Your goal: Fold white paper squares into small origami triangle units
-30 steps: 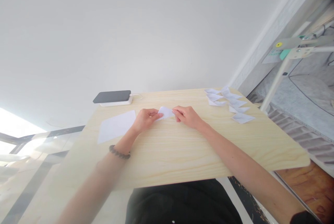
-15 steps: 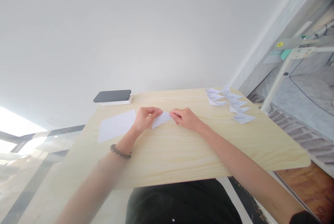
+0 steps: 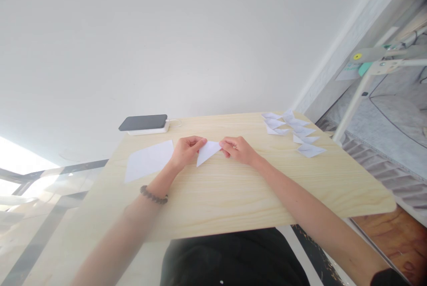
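A small white piece of folded paper (image 3: 207,152), triangular in outline, is held just above the middle of the table. My left hand (image 3: 187,149) pinches its upper left edge between thumb and fingers. At its right corner, my right hand (image 3: 237,149) has thumb and fingertips closed on the paper. The fingers partly cover both ends of the piece. Left of my left hand lies a flat white paper sheet (image 3: 148,160). Several folded white paper pieces (image 3: 311,150) rest in two rows at the right rear of the table.
A dark phone (image 3: 143,122) lies on a white block at the table's back left, with a white cable attached. The wooden table (image 3: 233,201) meets the white wall (image 3: 213,46) behind. A white metal frame (image 3: 353,108) stands beyond the right edge.
The folded paper has turned slightly, and more of its face shows between my hands. My right hand has shifted a little to the right, its thumb now over the corner.
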Tool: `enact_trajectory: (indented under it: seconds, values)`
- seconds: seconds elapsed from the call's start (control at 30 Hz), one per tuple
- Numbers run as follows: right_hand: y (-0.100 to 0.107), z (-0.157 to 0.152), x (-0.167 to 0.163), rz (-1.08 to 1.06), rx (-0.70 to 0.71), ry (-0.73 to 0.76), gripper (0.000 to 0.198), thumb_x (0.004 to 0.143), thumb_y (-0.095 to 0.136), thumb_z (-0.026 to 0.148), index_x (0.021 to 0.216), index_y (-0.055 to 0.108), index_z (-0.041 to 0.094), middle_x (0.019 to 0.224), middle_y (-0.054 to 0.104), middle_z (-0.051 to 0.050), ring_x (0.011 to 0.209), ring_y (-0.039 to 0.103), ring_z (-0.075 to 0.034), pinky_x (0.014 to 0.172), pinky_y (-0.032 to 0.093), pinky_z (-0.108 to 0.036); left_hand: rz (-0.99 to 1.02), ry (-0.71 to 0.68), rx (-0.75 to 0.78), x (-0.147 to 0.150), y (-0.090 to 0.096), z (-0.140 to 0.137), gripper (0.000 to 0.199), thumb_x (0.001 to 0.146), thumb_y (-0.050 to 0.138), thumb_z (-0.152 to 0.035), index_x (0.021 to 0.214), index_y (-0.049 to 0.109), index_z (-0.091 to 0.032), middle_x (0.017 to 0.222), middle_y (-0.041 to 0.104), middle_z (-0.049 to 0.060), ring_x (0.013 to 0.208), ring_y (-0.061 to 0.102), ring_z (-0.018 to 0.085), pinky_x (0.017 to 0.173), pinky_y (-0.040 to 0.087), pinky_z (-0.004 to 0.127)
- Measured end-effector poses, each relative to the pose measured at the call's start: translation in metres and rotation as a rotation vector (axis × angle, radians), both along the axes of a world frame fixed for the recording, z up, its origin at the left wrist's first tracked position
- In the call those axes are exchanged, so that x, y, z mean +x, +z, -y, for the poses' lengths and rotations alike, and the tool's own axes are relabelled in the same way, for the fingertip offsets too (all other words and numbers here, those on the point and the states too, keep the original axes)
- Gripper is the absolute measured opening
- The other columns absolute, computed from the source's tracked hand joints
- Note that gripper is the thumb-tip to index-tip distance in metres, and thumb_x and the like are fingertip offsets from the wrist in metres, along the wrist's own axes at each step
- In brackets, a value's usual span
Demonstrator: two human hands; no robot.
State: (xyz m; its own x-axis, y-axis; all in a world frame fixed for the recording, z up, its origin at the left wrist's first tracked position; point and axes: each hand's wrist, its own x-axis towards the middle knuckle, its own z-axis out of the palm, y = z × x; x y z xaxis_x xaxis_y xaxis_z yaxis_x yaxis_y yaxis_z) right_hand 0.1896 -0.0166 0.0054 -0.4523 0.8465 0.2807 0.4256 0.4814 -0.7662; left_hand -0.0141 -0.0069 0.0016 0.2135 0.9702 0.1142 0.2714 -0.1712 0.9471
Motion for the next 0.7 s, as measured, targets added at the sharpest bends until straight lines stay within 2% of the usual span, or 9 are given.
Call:
enact_trajectory:
  seconds: [0.1,0.27,0.4,0.57,0.63,0.7]
  values:
    - [0.0007,-0.0001,-0.0006,0.01,0.055,-0.024,0.039,0.086,0.034,0.036,0.053,0.045,0.017,0.051,0.05,0.002,0.05,0.048,-0.008,0.054,0.037,-0.019,-0.002,-0.01,0.013,0.0015,-0.0004,0.0005,0.038,0.073,0.055,-0.049,0.08,0.065,-0.013,0.073,0.065,0.003,0.066,0.055,0.013,0.061,0.042,0.022]
    - [-0.0009,-0.0033,0.0026,-0.028,0.104,-0.131,0.037,0.087,0.032,0.038,0.059,0.047,0.018,0.05,0.049,0.002,0.054,0.051,-0.01,0.059,0.038,-0.02,0.036,-0.072,-0.078,0.0022,0.0003,0.0033,0.049,0.072,0.055,-0.051,0.105,0.059,-0.015,0.085,0.067,0.006,0.07,0.059,0.015,0.061,0.046,0.024]
    - [-0.0043,-0.0066,0.005,0.005,0.144,-0.178,0.034,0.086,0.033,0.039,0.065,0.05,0.018,0.05,0.048,0.003,0.05,0.047,-0.009,0.054,0.035,-0.02,0.043,-0.161,-0.147,-0.0002,-0.0025,0.0031,0.043,0.069,0.059,-0.049,0.092,0.065,-0.013,0.075,0.068,0.007,0.064,0.061,0.016,0.06,0.049,0.027]
    - [-0.0059,-0.0088,0.0037,0.035,0.238,-0.25,0.034,0.085,0.035,0.038,0.065,0.052,0.016,0.052,0.047,0.003,0.047,0.038,-0.007,0.049,0.029,-0.02,0.114,-0.149,-0.18,-0.0008,-0.0035,0.0005,0.038,0.066,0.064,-0.046,0.083,0.064,-0.011,0.075,0.068,0.008,0.066,0.063,0.018,0.066,0.051,0.031]
    - [-0.0053,-0.0091,0.0035,0.019,0.23,-0.259,0.034,0.084,0.036,0.038,0.062,0.05,0.016,0.052,0.044,0.003,0.047,0.036,-0.007,0.048,0.027,-0.02,0.108,-0.151,-0.169,0.0001,-0.0021,0.001,0.041,0.068,0.062,-0.045,0.092,0.063,-0.011,0.078,0.068,0.009,0.069,0.063,0.019,0.068,0.05,0.032]
    - [-0.0046,-0.0092,0.0039,0.005,0.214,-0.263,0.035,0.083,0.037,0.037,0.057,0.045,0.016,0.05,0.04,0.004,0.047,0.033,-0.006,0.047,0.025,-0.02,0.082,-0.176,-0.122,0.0016,-0.0004,0.0027,0.051,0.069,0.063,-0.042,0.111,0.055,-0.014,0.084,0.067,0.01,0.071,0.062,0.018,0.068,0.049,0.031]
